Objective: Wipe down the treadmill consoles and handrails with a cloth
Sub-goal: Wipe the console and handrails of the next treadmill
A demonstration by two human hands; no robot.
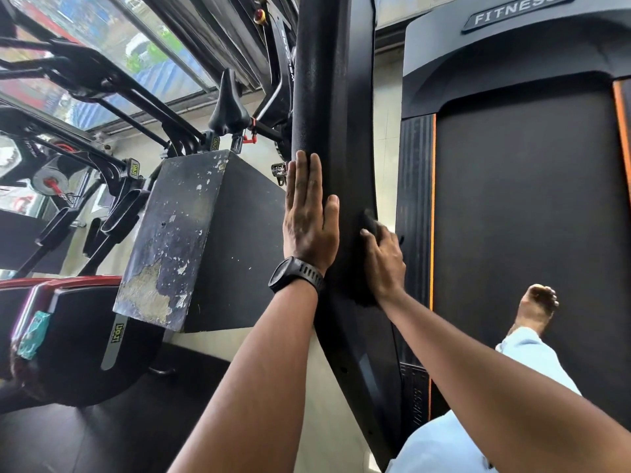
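Observation:
A thick black treadmill handrail point(324, 97) runs from the top of the view down to the bottom centre. My left hand point(309, 216), with a black watch on the wrist, lies flat against the rail's left side, fingers straight and pointing up. My right hand point(384, 261) presses a dark cloth point(370, 221) against the rail's right side; the cloth is blurred and mostly hidden under the fingers. The treadmill belt point(526, 233) with orange edge strips lies to the right.
A worn black box point(191, 240) with peeling paint stands just left of the rail. Exercise bikes point(228, 107) and other black gym frames fill the left by the windows. My bare foot point(536, 305) rests on the belt. The motor cover reads FITNESS point(515, 10).

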